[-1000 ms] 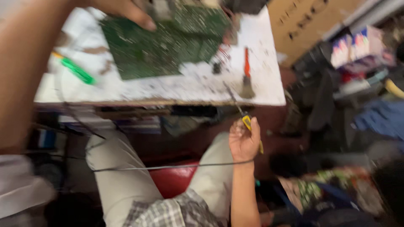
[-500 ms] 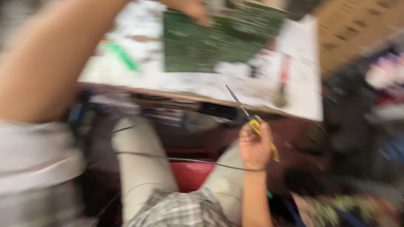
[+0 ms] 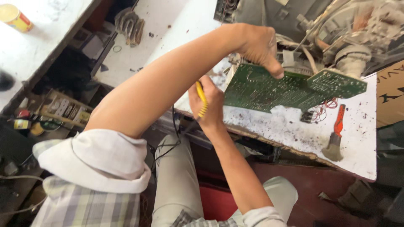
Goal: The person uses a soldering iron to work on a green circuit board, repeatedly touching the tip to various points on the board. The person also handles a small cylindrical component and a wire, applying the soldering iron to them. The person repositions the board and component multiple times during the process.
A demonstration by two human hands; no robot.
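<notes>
Head view: circuit board (image 3: 269,90) between both hands.

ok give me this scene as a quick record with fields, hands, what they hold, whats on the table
left hand: tilts the green board up by its top edge
right hand: closed on a yellow-handled tool, tip hidden
table: white, stained, worn front edge
brush: red handle, flat on the table right of the board
behind board: grey casing with wires
far left: can on another surface
</notes>
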